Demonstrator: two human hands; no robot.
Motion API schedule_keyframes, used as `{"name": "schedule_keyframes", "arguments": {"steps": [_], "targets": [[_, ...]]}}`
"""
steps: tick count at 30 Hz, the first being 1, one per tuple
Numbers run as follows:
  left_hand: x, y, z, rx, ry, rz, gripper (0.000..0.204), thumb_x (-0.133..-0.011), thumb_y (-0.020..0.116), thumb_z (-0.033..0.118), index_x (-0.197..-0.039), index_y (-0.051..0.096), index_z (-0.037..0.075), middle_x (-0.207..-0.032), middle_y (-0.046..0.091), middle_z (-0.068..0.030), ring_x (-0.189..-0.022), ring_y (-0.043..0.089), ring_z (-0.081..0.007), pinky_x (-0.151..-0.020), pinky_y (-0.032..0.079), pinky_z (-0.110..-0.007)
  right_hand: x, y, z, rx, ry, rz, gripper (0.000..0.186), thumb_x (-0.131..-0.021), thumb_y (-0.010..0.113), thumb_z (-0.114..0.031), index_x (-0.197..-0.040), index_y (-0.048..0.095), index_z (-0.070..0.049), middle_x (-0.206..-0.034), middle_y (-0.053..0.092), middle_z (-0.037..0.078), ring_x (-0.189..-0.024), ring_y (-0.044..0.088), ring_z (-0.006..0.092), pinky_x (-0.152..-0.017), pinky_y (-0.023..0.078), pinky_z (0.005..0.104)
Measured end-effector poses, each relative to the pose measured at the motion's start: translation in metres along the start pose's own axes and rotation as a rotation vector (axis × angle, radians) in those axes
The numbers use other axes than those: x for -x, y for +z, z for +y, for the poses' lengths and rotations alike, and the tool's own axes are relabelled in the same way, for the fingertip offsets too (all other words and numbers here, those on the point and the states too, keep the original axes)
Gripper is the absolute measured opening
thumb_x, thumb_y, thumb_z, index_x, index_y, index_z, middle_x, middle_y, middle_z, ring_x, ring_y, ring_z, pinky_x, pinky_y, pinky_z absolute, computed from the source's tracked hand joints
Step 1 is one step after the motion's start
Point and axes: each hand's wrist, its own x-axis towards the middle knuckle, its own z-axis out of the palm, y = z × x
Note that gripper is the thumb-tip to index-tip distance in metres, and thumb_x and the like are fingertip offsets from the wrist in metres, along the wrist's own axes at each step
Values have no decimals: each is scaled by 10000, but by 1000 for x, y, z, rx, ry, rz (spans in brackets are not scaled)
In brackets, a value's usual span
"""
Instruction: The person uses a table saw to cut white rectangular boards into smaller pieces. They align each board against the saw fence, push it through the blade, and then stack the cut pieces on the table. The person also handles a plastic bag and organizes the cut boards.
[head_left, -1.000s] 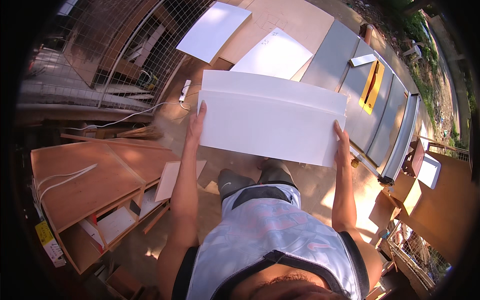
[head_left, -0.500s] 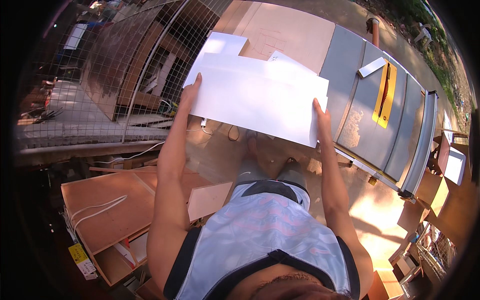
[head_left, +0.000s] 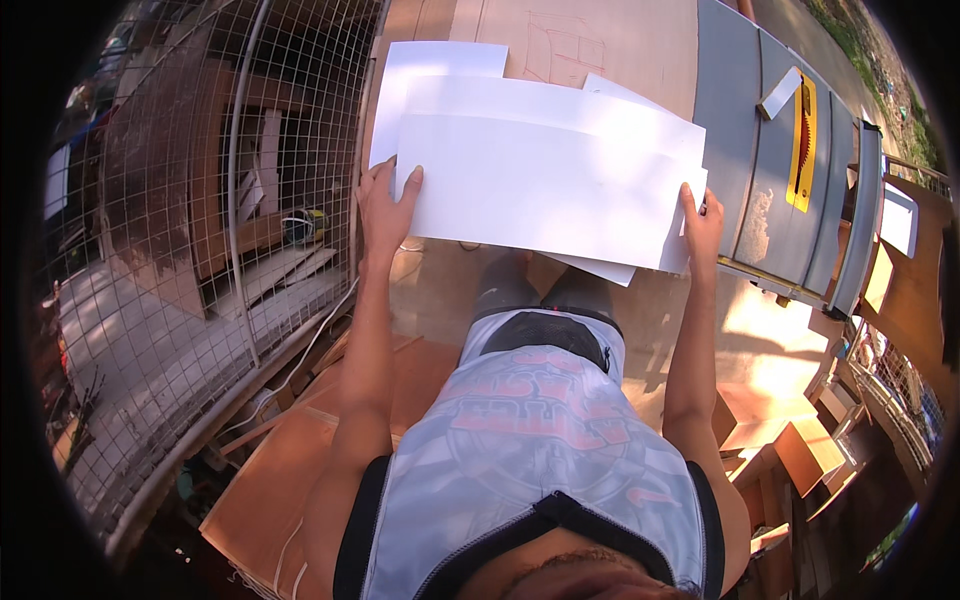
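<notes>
Left hand (head_left: 388, 205) and right hand (head_left: 702, 218) both clasp the white panels (head_left: 550, 180) by opposite ends, right at the near side of the surface (head_left: 640, 50), looking stiff, probably slippery, best gripped at those short edges

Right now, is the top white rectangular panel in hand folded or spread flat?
Spread flat: the top white panel shows one broad, uncreased face from left hand to right hand.

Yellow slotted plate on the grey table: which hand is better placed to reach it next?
Probably the right hand: it holds the right end of the white panel, nearest the grey table bearing the yellow slotted plate. The left hand is at the panel's other end, nearer the wire fence.
</notes>
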Motion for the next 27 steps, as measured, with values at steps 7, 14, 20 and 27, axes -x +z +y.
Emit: {"name": "schedule_keyframes", "arguments": {"steps": [7,14,20,27], "targets": [[9,0,30,-173,192,138,617,-989,624,396,-1499,468,84,-1483,393,-274,-1397,358,-409,-1143,308,-565,66,23,-85,198,-457,279,482,-993,591,-114,-1428,476,59,-1452,463,256,-1422,362,439,-1144,338,520],[20,63,89,-332,653,-305,592,-999,538,338,-1553,419,170,-1685,206,-95,-1538,128,-441,-1206,119,-638,107,127,-141,353,-744,-308,610,-1031,466,-370,-1573,356,-112,-1662,270,102,-1538,219,316,-1212,155,592],[-44,10,3,-531,342,15,690,-1039,469,447,-1630,217,194,-1696,64,-180,-1539,6,-482,-1203,41,-653,9,27,-38,651,-269,148,677,-1058,379,-521,-1597,296,-120,-1676,155,197,-1558,75,389,-1214,77,632],[12,89,106,-405,542,-166,809,-1023,476,457,-1608,152,0,-1663,63,-288,-1534,9,-494,-1196,13,-656,3,-5,1,86,-38,204,611,-1071,435,-440,-1517,416,-24,-1605,295,267,-1514,225,423,-1217,215,523]]}}
